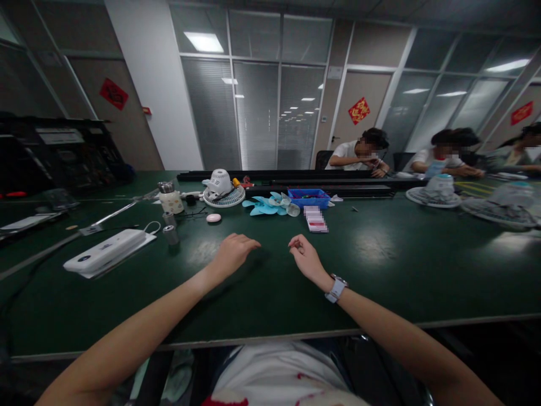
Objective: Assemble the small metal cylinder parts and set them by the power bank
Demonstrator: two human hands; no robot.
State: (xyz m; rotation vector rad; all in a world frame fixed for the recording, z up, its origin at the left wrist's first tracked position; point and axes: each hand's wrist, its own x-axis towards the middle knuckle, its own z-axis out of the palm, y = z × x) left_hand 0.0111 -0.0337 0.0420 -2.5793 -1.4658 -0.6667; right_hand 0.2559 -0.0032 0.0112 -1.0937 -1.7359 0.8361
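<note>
Fan blades (270, 204), pale blue, lie loose on the green table (262, 293), beyond our two hands and just beside the blue tray (326, 201). As far as we can see, they are off the white fan housing (220, 181), which sits on its round grille (235, 198) to their left. We see no part being joined or taken off, and cannot tell which work on the fan is finished; the blades and the housing are plainly separate.

Our left hand (234, 251) is palm down above the table, its fingers fairly straight and close together, with nothing in its hold. Our right hand (306, 258) is partly open, its fingers loosely bent, and no object shows in it. Nearest the right hand is a pale card (315, 219); a pink oval piece (213, 218) lies near the left.
</note>
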